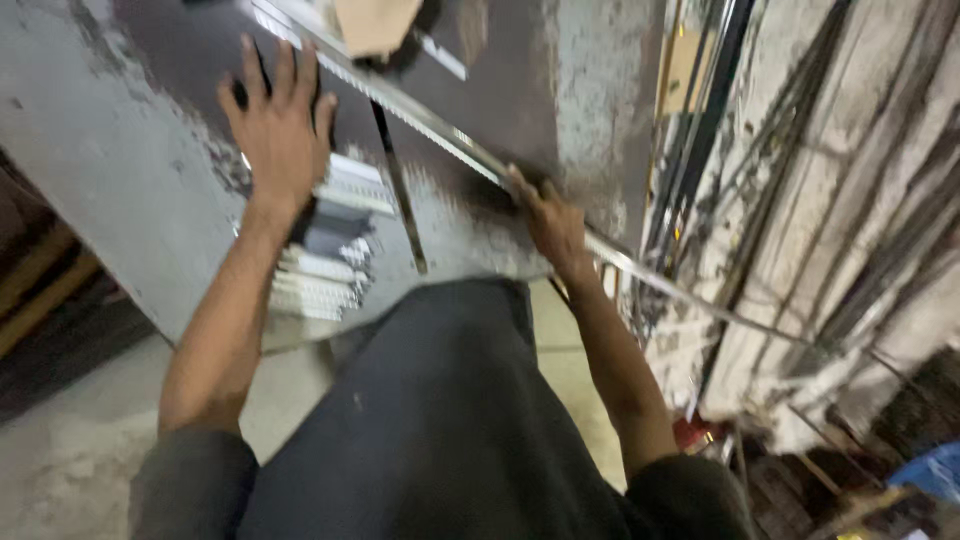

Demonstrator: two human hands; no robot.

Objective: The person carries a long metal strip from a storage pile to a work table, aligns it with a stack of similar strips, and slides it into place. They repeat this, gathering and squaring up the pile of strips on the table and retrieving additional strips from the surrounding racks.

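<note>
The person stands at a worn grey counter (120,190) with a dark patch across its far part. The left hand (280,130) lies flat and spread wide on the counter, fingers pointing away from the body, palm down just beyond a stack of pale ribbed strips (325,270) that sits near the counter's near edge. The wrist crosses over that stack.

The right hand (550,225) is closed around a long thin metal strip (430,120), gripping it at the counter's right edge. The strip runs diagonally from the far edge, across the dark patch, through the grip and on past the right edge into the air over the floor. A short dark bar (400,200) lies on the counter between the two hands, touching the strip at its far end. A brown cardboard piece (375,25) rests at the far edge. The picture is blurred, so finer detail cannot be told.
</note>
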